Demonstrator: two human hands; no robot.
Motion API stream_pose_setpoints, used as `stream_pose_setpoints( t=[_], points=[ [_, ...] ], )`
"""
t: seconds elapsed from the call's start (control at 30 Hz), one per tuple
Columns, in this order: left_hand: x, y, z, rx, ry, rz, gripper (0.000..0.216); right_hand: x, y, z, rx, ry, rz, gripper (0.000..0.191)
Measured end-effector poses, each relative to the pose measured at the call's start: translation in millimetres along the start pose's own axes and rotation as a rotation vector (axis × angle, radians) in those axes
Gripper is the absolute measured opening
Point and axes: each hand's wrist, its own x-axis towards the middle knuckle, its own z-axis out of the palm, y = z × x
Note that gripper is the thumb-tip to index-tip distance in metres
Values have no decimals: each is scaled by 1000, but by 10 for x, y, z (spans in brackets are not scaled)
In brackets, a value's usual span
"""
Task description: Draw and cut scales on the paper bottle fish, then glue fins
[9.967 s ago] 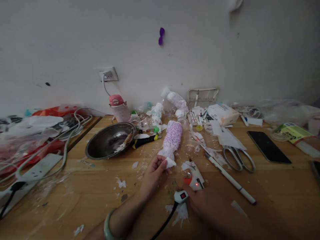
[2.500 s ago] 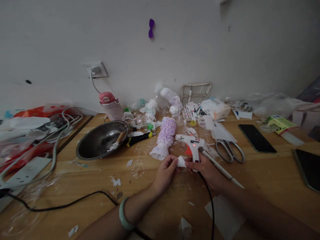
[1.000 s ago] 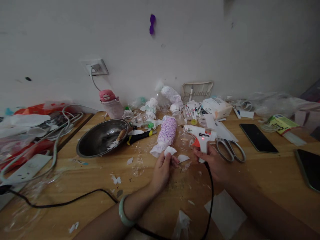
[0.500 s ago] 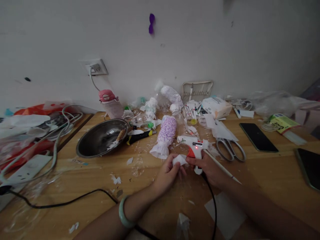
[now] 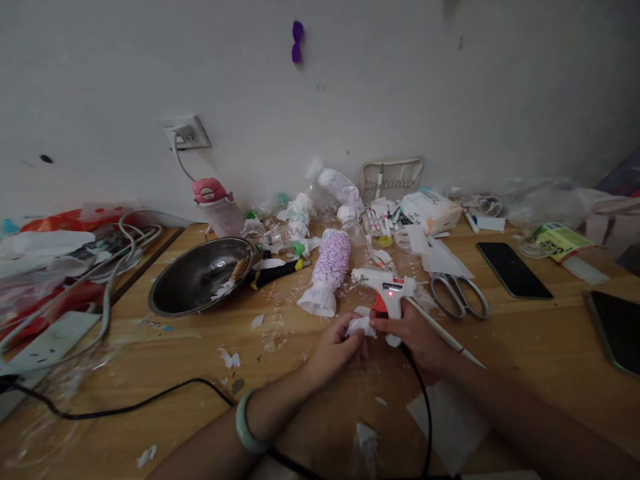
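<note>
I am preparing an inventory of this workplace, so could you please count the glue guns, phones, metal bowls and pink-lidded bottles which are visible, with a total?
Hot glue gun, in the right hand: 1
Phones, both dark-screened: 2
Metal bowl: 1
Pink-lidded bottle: 1
Total: 5

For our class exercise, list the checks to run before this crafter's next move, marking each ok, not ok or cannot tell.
1. Glue gun held by its handle in the right hand: ok.
2. Red light on the gun lit: ok.
3. White paper piece held in the left hand: ok.
4. Nozzle not touching the purple-scaled piece: cannot tell.
5. Scissors out of the hands: ok, on the table.
6. Table free of scraps: not ok.
</note>
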Motion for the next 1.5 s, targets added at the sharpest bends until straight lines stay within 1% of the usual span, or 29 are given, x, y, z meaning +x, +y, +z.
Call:
stream_pose_setpoints(
  t=[0.1, 0.27, 0.37, 0.5, 0.6, 0.7, 0.83, 0.9, 0.97, 1.07, 1.23, 1.5],
  points=[
    [-1, 4, 0, -4, 25, -21, 41, 14, 72, -34, -40, -39, -28, 23],
    [4, -1, 7, 7, 45, -30, 46, 17, 189, -73, -105, -56, -42, 21],
    [14, -18, 8, -20, 56, -18, 47, 11, 205, -80, -109, -55, -28, 25],
    [18, -25, 10, -71, 68, -33, 48, 14, 183, -71, -121, -40, -39, 23],
    [10, -17, 11, -13, 62, -7, 47, 20, 147, -50, -101, -27, -17, 22],
    [2, -21, 1, 65, 80, 33, 41, 23, 107, -25, -32, -18, 9, 23],
    [1, -44, -38, 258, 141, 167, 37, 22, 73, 2, 28, 32, 64, 31],
    [2, -50, -56, 380, 162, 232, 34, 18, 62, 11, 25, 49, 62, 30],
    [1, -53, -67, 438, 161, 254, 28, 12, 54, 17, 24, 52, 53, 28],
    [-2, -61, -72, 437, 154, 249, 20, 6, 51, 15, 26, 39, 37, 25],
    [-12, -92, -81, 436, 153, 247, 13, 13, 74, 2, -3, 38, 28, 26],
    [-16, -48, -70, 414, 128, 281, 11, 18, 85, 4, 24, 42, 53, 29]
  ],
)
